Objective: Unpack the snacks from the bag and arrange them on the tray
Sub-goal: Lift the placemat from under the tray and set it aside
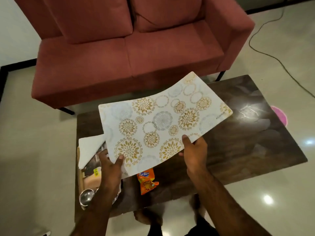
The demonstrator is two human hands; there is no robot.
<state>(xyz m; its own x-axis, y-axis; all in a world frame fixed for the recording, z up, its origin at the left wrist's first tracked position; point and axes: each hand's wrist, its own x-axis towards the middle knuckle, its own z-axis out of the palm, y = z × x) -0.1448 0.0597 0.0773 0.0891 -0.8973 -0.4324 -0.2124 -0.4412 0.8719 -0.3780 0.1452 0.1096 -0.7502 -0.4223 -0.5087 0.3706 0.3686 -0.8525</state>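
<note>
Gripping the patterned tray (158, 126) by its near edge with both hands (112, 166) (194, 150) above the tabletop (255, 133), we risk setting it down onto the orange snack packet (147, 181).

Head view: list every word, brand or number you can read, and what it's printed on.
"KurKure": logo on the orange snack packet on the table, partly under the tray.
Small grey brand mark near the tray's right edge: too blurred to read.
Yellow price sticker on an item beside the left hand: digits too blurred to read.
No other text.
</note>
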